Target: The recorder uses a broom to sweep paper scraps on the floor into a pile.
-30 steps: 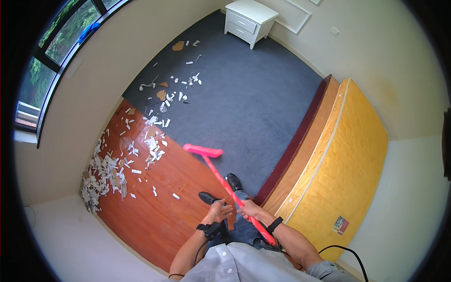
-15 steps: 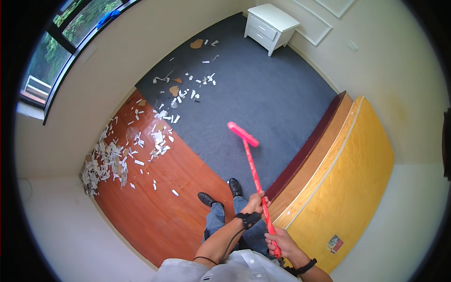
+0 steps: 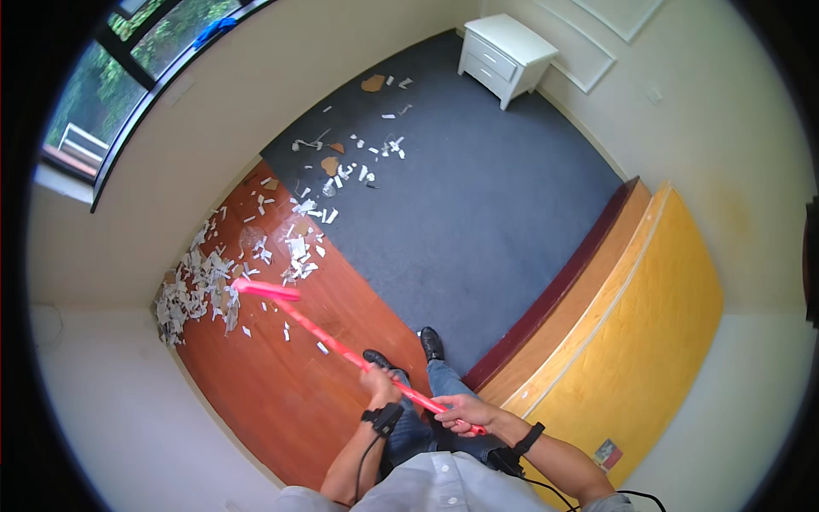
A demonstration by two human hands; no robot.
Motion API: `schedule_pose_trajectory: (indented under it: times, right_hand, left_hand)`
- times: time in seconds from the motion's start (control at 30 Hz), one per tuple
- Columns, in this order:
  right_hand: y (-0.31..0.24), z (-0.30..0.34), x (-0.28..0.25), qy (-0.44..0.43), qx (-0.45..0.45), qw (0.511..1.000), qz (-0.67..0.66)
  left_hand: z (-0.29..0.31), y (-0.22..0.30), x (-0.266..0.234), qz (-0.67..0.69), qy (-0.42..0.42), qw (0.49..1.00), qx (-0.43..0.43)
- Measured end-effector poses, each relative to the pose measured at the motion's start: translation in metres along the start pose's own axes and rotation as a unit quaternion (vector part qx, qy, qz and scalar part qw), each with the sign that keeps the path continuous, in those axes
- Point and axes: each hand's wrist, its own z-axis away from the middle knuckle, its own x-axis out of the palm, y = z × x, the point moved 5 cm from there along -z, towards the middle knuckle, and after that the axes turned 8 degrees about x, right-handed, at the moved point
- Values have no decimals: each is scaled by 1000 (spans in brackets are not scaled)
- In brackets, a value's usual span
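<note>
A pink-red broom slants across my body, its handle end low at my right and its head out to the left. My left hand is closed round the middle of the handle, while my right hand grips it near the end. The broom head is over the reddish wood floor, next to a heap of torn white paper scraps; whether it touches the floor I cannot tell. More scraps lie just beyond the head.
Scattered paper and brown cardboard pieces lie on the dark grey carpet. A white nightstand stands at the back. On the right, a yellow mattress leans beside a wooden board. A window is at upper left.
The broom head has swung left from above the carpet to the wood floor beside the paper heap. Both hands have moved left with the handle, keeping their grip.
</note>
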Motion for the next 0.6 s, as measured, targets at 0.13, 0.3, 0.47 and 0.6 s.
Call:
schedule_pose_trajectory:
  times: [0.13, 0.3, 0.47, 0.6]
  right_hand:
    - [-11, -15, 24, -9, -14, 992, 126]
    - [-19, -6, 32, 159, -70, 972, 159]
    - [-33, -5, 22, 275, -121, 949, 97]
    - [-52, -40, 30, 238, -125, 959, 86]
  left_hand:
    - [1, 37, -5, 119, -28, 992, 25]
    - [4, -17, 48, 152, -202, 951, -176]
    - [23, -67, 100, 155, -292, 879, -344]
    - [1, -47, 93, 146, -269, 871, -385]
